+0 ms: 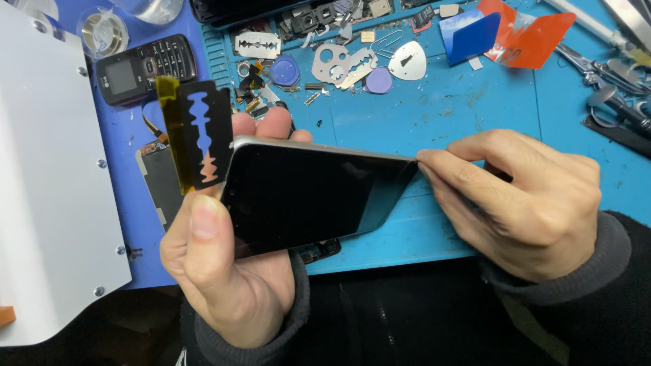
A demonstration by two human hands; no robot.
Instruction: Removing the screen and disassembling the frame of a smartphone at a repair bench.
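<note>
The left hand (224, 271) grips a dark smartphone (305, 196) and a taped razor blade (198, 135) at its 12 o'clock. The right hand (529, 203), at 3 o'clock, pinches the phone's upper corner above the blue tabletop (461, 108).

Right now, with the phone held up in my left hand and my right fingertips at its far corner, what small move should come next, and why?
Probably bring the razor blade to the corner that the right hand pinches. The left hand grips the dark smartphone with the blade standing idle at its other end, and no gap shows along the edge yet.
</note>
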